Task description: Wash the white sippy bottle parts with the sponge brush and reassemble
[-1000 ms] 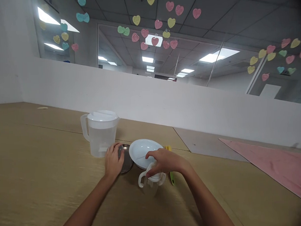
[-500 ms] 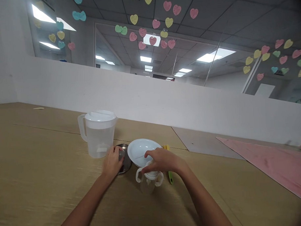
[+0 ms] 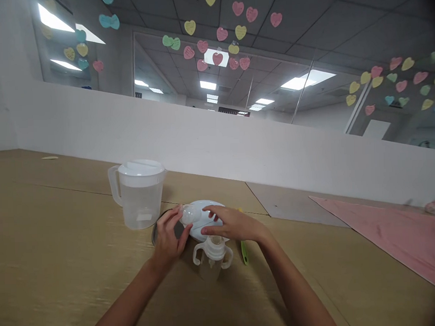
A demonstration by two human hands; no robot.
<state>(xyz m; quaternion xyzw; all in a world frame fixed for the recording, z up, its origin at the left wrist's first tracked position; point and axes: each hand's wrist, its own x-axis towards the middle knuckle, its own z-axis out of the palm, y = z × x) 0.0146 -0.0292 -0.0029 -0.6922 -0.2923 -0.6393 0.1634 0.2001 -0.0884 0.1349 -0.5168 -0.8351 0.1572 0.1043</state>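
My left hand (image 3: 169,232) grips a clear, dome-shaped bottle cap (image 3: 190,214) between thumb and fingers, raised in front of the white bowl (image 3: 208,203). My right hand (image 3: 236,222) hovers just above and behind a baby bottle, its fingers apart and nothing seen in them. Upright on the table, the baby bottle (image 3: 213,263) is translucent, with two curved side handles and a white collar; its top looks open. Under and behind my left hand lies a round metal tray (image 3: 155,233), partly hidden.
A translucent lidded pitcher (image 3: 142,203) stands left of my hands. A brush with a green handle (image 3: 244,253) lies right of the bottle, partly behind my right hand. On the right lies a pink cloth (image 3: 387,238). A white wall (image 3: 202,144) rises behind the table.
My left hand has lifted the clear cap off the metal tray and brought it right, in front of the bowl. My right hand has risen off the bottle's top, uncovering its collar.
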